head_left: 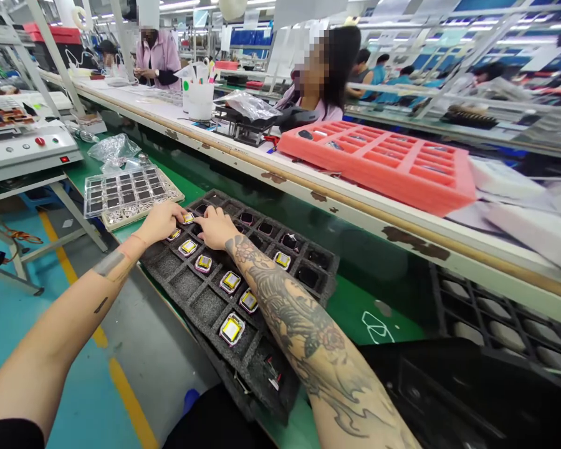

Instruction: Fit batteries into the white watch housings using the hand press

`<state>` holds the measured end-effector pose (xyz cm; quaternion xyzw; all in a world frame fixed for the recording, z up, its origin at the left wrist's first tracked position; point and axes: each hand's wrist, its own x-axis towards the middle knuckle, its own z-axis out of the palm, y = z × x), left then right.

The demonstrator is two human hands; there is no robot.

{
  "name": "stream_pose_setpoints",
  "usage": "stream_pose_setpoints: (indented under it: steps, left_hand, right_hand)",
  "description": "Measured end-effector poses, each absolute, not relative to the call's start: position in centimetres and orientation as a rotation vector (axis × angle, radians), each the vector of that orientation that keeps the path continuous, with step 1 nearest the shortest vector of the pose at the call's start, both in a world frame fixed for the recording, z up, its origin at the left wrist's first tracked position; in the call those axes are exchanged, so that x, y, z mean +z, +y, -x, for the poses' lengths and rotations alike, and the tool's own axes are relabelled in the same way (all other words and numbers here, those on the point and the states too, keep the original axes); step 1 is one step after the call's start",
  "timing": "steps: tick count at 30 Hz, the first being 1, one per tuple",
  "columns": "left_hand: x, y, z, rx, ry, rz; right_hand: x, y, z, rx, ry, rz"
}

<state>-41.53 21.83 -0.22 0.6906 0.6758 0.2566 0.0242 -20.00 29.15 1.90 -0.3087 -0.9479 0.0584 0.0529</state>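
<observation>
On the green counter [355, 312], the black foam tray [208, 305] has yellow-topped modules in its nearer pockets. Farther along, the left hand [163, 219] and right hand [216, 227] pinch one small module [188, 218] between them, over the tray's far end.

You are in a factory assembly workshop: a long workbench [308, 187] runs from your ten o'clock across to your three o'clock, with a red foam tray [378, 159] of small parts on it at one o'clock and a dark foam tray [208, 302] of small square devices below your hands. At ten o'clock a machine [25, 149] with a red knob and a lit red switch stands on a metal frame, near yellow lines [126, 399] painted on the floor. Beyond the bench, from eleven to two o'clock, people [156, 59] work along more rows of benches under strip lights.
</observation>
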Motion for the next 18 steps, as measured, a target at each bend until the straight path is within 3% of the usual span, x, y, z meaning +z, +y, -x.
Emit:
stream_pose_setpoints:
  steps: [10, 18]
  left_hand:
    - [-0.8, 22.3, 41.2, 0.537, 2.412, -1.799]
    - [0.1, 20.1, 40.9, 0.469, 2.392, -1.637]
  right_hand:
    - [1.8, 30.3, 20.4, 0.351, -2.873, 1.134]
    - [1.0, 26.8, 20.0, 0.347, -2.862, 0.979]
